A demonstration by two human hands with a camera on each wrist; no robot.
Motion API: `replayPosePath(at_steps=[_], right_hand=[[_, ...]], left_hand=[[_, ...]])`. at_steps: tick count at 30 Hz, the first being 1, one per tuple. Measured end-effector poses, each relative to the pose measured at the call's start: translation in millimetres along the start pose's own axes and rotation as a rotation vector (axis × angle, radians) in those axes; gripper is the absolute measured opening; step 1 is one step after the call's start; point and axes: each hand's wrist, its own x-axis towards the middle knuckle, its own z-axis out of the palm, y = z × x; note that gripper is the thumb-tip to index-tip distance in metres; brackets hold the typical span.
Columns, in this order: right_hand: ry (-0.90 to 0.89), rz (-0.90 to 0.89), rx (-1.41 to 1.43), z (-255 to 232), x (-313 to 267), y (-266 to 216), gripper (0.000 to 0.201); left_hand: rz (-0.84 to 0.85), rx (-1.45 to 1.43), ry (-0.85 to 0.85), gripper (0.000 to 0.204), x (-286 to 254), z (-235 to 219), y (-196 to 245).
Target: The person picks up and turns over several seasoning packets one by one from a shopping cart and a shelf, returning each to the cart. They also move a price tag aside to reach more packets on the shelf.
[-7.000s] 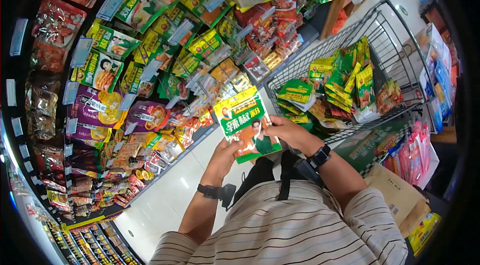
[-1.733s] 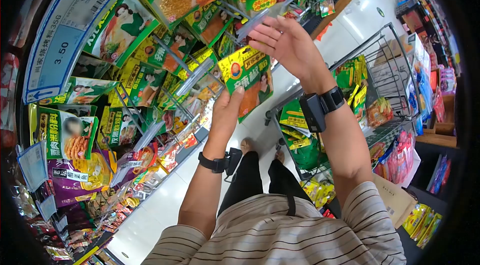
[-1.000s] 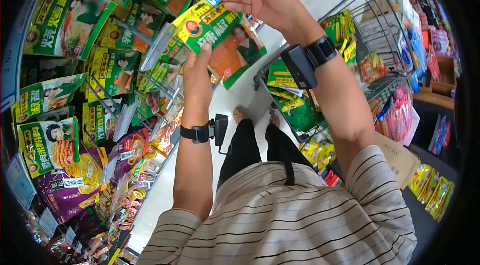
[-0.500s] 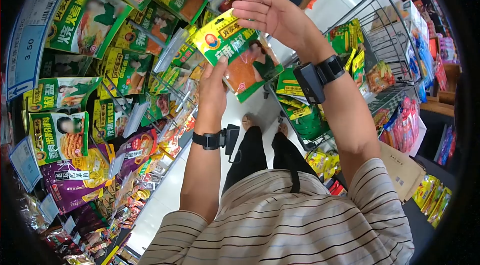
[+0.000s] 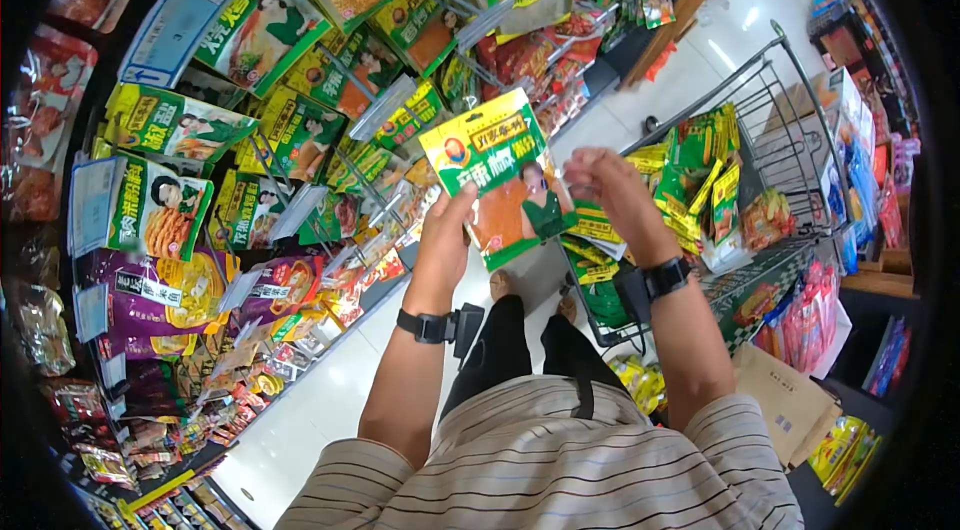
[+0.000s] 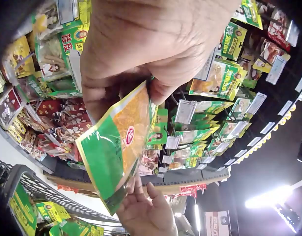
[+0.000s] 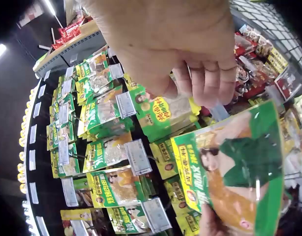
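Observation:
My left hand (image 5: pixel 447 230) grips a green and yellow seasoning packet (image 5: pixel 495 180) by its lower left edge and holds it upright in front of the hanging display. The packet has a clear window showing orange powder. My right hand (image 5: pixel 603 175) hovers just right of the packet with its fingers loosely curled and holds nothing. In the left wrist view the left hand's fingers (image 6: pixel 141 93) pinch the packet (image 6: pixel 116 152), with the right hand (image 6: pixel 143 214) beneath it. In the right wrist view the right hand (image 7: pixel 200 83) hangs above the packet (image 7: pixel 234 172).
Peg hooks with several rows of similar packets (image 5: pixel 300 130) and price tags (image 5: pixel 185 10) fill the left. A wire shopping cart (image 5: pixel 800 70) to the right holds several green and yellow packets (image 5: pixel 690 165). A cardboard box (image 5: pixel 790 395) stands at lower right on the pale floor (image 5: pixel 320 400).
Both hands have come down from the upper pegs. The right hand has dropped away from the price tag to beside the packet. The left hand still holds the packet, now lower.

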Motion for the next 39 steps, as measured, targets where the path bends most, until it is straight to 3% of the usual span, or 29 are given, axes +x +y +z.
replayPosePath(at_steps=[6,13,28,39], right_hand=[[-0.164,0.133,-0.030,7.8,-34.2,17.6,0.021],[-0.253,0.093,-0.111,6.9,-65.1,10.2,0.016],[-0.244,0.012,-0.122,-0.5,-110.6,-3.1,0.012],[-0.250,-0.013,-0.116,-21.3,-119.8,15.4,0.013]], left_hand=[[0.006,-0.067,-0.025,0.034,-33.1,17.1,-5.2],[0.006,-0.099,0.021,0.033,-62.7,28.1,-16.8],[-0.032,0.035,-0.031,0.039,-106.0,45.3,-37.7],[-0.051,0.239,0.019,0.038,-138.8,39.6,-60.9]])
